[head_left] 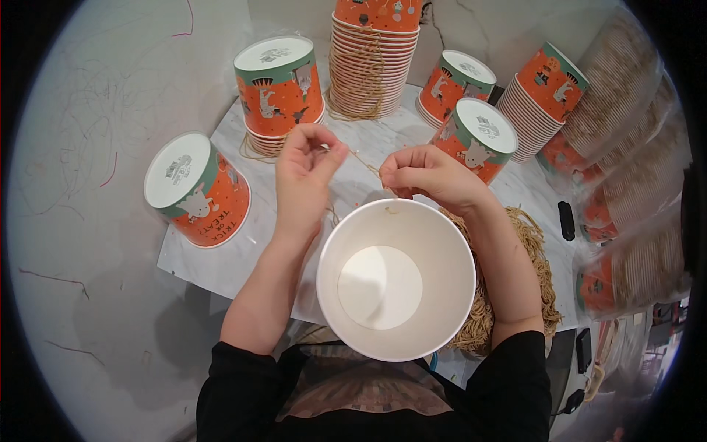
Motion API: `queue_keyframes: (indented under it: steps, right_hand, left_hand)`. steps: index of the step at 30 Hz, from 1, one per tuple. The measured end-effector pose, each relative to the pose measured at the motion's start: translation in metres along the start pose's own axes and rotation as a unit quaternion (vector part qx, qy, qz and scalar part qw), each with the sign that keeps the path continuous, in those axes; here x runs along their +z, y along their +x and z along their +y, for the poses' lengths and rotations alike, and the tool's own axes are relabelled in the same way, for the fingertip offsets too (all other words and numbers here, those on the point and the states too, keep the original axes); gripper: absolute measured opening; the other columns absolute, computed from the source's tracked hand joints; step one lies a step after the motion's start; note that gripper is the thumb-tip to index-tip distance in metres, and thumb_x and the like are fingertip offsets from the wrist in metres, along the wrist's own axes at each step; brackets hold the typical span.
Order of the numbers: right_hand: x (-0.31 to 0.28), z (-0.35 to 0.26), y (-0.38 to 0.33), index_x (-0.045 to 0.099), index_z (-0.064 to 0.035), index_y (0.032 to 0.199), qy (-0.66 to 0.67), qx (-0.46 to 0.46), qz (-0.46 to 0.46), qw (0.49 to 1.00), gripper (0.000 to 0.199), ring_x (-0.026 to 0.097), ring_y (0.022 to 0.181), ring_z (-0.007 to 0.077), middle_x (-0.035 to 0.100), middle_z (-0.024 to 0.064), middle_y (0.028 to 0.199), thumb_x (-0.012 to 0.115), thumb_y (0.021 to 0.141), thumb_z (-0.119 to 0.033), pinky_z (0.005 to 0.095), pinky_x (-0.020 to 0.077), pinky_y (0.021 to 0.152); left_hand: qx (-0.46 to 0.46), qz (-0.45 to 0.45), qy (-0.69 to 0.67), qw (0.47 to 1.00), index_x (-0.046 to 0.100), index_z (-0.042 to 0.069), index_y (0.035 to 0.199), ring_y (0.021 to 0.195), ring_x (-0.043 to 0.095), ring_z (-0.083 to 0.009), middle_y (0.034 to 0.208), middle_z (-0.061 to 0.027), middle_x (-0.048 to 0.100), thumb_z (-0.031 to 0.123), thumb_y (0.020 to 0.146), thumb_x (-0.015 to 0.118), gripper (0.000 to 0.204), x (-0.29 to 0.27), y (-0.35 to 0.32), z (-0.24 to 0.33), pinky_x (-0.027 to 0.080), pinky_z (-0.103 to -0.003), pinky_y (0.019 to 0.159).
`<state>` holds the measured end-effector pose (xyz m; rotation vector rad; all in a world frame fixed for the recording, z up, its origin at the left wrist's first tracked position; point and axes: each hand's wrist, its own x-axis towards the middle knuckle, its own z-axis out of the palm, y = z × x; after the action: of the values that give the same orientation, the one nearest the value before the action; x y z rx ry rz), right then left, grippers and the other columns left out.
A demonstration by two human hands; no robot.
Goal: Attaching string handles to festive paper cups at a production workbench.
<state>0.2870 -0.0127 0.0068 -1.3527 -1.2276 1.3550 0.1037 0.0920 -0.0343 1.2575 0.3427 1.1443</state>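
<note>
A thin tan cord (364, 161) runs between my two hands above the far rim of a white paper bucket (451, 309). My left hand (305, 166) pinches one part of it between thumb and fingers. Closed on the cord's other part, my right hand (434, 177) is just over the bucket's far rim. The bucket faces up with its mouth toward me, close to my body, and its white inside is visible. A small bit of cord shows on its inner far wall. Under and beside my right forearm lies a heap of tan cords (541, 269).
Upside-down orange buckets with green bands stand around the marble-patterned table (221, 272): one at left (213, 206), one at right (482, 140). Behind are a tall nested stack (366, 70) with cords hanging on it and shorter stacks. Plastic-wrapped stacks (626, 184) line the right side.
</note>
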Motion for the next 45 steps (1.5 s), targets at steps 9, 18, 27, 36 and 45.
queue_keyframes:
  steps: [9,18,27,36,45]
  right_hand:
    - [-0.008,0.020,0.008,0.070,0.0001,0.098,0.211,0.062,-0.112,0.969,0.012,0.066,0.075,0.0076,0.070,0.0019,0.088,0.069,0.089,-0.009,0.0219,0.0539,0.067]
    - [-0.012,0.024,0.009,0.070,0.0000,0.097,0.225,0.064,-0.104,0.967,0.011,0.067,0.074,0.0088,0.070,0.0029,0.087,0.068,0.090,-0.009,0.0231,0.0552,0.067]
    - [-0.007,0.012,0.007,0.068,-0.0016,0.093,0.206,0.018,0.002,0.978,0.008,0.065,0.072,0.0078,0.070,0.0021,0.085,0.065,0.090,-0.008,0.0229,0.0543,0.065]
    - [-0.010,0.019,0.010,0.067,-0.0025,0.095,0.216,-0.042,-0.040,0.975,0.008,0.064,0.075,0.0067,0.068,0.0008,0.087,0.064,0.092,-0.009,0.0209,0.0524,0.067]
    - [-0.006,-0.010,-0.003,0.068,-0.0024,0.095,0.024,-0.051,0.052,0.997,0.012,0.060,0.075,0.0035,0.066,-0.0019,0.087,0.070,0.094,-0.014,0.0208,0.0491,0.067]
  left_hand:
    - [-0.007,0.141,-0.047,0.989,0.055,0.009,0.103,0.079,0.047,-0.0038,0.096,0.0033,0.056,0.004,0.093,0.067,0.017,-0.008,0.002,-0.003,0.036,-0.021,0.067]
    - [-0.023,0.168,-0.020,0.985,0.057,0.014,0.100,0.076,0.045,0.0002,0.094,0.0077,0.057,0.009,0.094,0.068,0.014,-0.007,-0.001,-0.012,0.032,-0.019,0.061]
    - [-0.052,0.188,-0.037,0.980,0.056,0.012,0.103,0.068,0.040,0.0003,0.093,0.0065,0.053,0.009,0.096,0.065,0.012,-0.015,0.003,-0.015,0.029,-0.018,0.054]
    - [-0.077,0.196,-0.043,0.977,0.053,0.014,0.100,0.071,0.039,0.0010,0.094,0.0085,0.052,0.009,0.095,0.065,0.014,-0.011,0.001,-0.014,0.027,-0.018,0.055]
    - [-0.089,0.173,-0.114,0.974,0.053,0.012,0.100,0.059,0.035,0.0001,0.086,0.0063,0.051,0.007,0.094,0.066,0.015,-0.021,0.009,-0.017,0.025,-0.019,0.050]
